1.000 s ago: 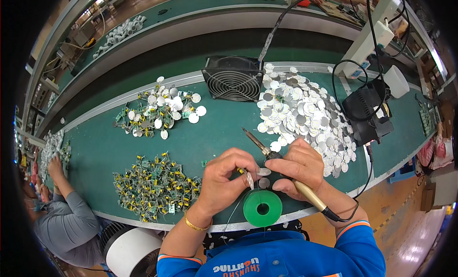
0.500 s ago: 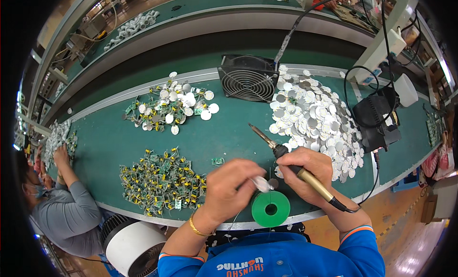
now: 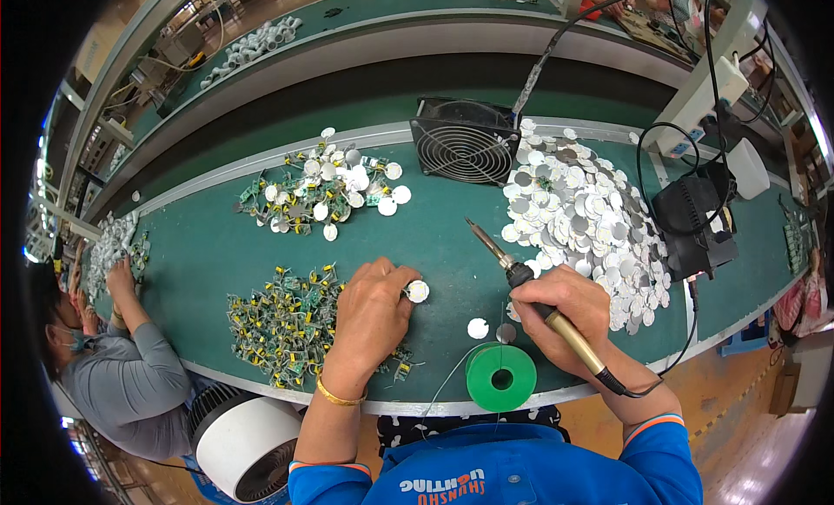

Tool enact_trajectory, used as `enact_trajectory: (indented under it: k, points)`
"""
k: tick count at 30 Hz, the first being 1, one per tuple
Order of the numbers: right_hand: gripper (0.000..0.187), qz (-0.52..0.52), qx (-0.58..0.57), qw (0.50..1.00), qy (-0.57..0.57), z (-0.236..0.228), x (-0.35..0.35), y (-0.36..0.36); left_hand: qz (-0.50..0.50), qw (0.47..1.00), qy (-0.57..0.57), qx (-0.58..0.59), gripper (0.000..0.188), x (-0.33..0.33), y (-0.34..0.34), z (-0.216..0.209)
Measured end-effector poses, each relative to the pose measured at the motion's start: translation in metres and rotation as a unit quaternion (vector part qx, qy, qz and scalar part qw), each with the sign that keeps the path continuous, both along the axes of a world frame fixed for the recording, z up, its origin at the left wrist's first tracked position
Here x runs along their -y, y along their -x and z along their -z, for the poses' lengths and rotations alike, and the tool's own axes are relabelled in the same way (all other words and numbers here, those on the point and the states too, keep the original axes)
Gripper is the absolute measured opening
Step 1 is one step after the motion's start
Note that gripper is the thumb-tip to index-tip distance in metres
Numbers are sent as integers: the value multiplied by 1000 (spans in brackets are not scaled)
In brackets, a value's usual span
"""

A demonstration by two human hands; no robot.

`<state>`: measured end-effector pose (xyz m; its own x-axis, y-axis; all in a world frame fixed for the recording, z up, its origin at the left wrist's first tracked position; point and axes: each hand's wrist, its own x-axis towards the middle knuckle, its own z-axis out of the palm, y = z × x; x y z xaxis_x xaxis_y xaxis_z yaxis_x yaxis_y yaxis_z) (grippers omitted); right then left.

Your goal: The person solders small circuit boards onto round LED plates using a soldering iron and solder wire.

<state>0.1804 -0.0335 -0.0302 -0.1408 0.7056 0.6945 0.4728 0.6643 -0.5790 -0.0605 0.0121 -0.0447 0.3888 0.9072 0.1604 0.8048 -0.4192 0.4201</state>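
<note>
Between the thumb and fingers of my left hand [image 3: 373, 314] a small round white disc [image 3: 418, 291] is pinched. This hand is over the right edge of a heap of small green circuit boards with yellow parts [image 3: 282, 327], hiding some of them. My right hand [image 3: 565, 314] grips a soldering iron [image 3: 573, 338] like a pen, its tip pointing up and left above the table. Between my forearms stands a green spool of solder wire [image 3: 478, 383]. Just beyond it are a loose white disc [image 3: 478, 328] and a grey disc [image 3: 506, 333].
A large heap of white discs [image 3: 582, 218] covers the right side, beside a black soldering station [image 3: 686, 218]. At the back stands a black fan [image 3: 465, 140]; left of it lie boards joined with discs [image 3: 321, 188]. A co-worker [image 3: 122, 366] sits at far left.
My left hand has moved left from beside the spool to the board heap. A white disc now shows on the table by the spool. The right hand still holds the iron, nearly unmoved.
</note>
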Motion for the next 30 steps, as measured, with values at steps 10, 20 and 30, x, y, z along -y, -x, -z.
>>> enact_trajectory:
  k: [10,20,30]
  points:
    - [32,19,-56,998,17,0,2,-3,119,705,516,471,21,2,-27,-4]
    - [31,56,-88,994,-13,2,1,-5,61,575,593,561,17,6,-55,3]
    - [32,63,-71,995,-10,4,-2,-3,41,733,454,506,15,16,-63,2]
